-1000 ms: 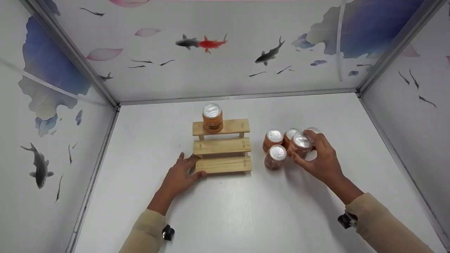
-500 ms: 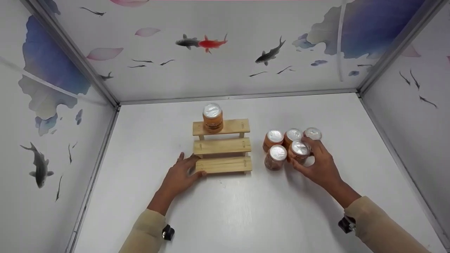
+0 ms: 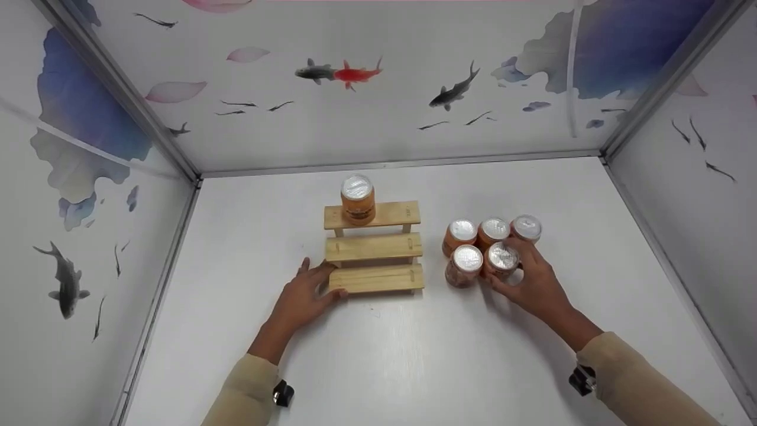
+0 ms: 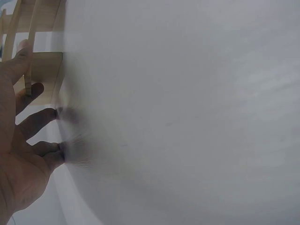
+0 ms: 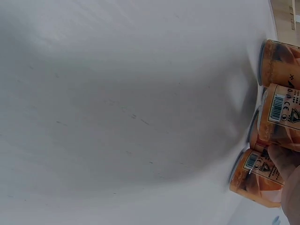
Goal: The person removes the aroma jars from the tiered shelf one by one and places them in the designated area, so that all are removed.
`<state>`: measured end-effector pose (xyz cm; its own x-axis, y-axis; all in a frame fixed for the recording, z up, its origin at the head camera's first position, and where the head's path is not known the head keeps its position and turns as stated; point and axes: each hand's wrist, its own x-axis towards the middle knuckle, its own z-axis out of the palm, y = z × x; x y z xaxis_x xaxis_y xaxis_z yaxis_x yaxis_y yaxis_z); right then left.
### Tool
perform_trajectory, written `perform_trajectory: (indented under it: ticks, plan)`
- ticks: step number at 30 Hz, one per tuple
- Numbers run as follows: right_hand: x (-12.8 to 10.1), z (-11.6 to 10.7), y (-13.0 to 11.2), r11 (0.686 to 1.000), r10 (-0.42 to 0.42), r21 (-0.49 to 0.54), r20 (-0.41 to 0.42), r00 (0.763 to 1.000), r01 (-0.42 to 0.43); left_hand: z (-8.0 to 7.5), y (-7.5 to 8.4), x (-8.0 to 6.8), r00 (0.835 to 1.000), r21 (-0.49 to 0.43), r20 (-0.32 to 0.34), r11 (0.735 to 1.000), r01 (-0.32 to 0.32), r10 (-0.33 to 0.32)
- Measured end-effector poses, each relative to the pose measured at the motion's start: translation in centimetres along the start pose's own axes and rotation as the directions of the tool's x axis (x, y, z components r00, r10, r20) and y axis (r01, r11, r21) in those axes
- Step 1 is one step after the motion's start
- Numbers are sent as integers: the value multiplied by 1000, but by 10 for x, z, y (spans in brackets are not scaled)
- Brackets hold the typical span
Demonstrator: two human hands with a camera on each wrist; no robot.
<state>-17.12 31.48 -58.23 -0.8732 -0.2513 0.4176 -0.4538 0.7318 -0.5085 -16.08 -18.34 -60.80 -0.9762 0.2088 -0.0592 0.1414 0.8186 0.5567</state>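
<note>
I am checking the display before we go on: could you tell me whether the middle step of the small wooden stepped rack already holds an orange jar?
No, the middle step is bare; the only orange jar with a silver lid on the wooden stepped rack stands on its top step.

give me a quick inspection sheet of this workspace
surface: white table, bare in front
job's things: wooden step rack with one jar on its top step; five jars clustered upright to the right of it
clutter: nothing seen
grippers: left hand rests against the rack's lower left corner, fingers straight; right hand grips the near right jar of the cluster
cables: nothing seen
surroundings: white walls printed with fish and lotus, metal corner strips
</note>
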Motion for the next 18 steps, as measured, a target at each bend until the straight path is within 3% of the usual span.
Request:
perform_trajectory:
  ticks: [18]
  plan:
    - [2,3,1,1000,23,-11,64,998,-23,0,2,-1,999,13,16,999,33,-33]
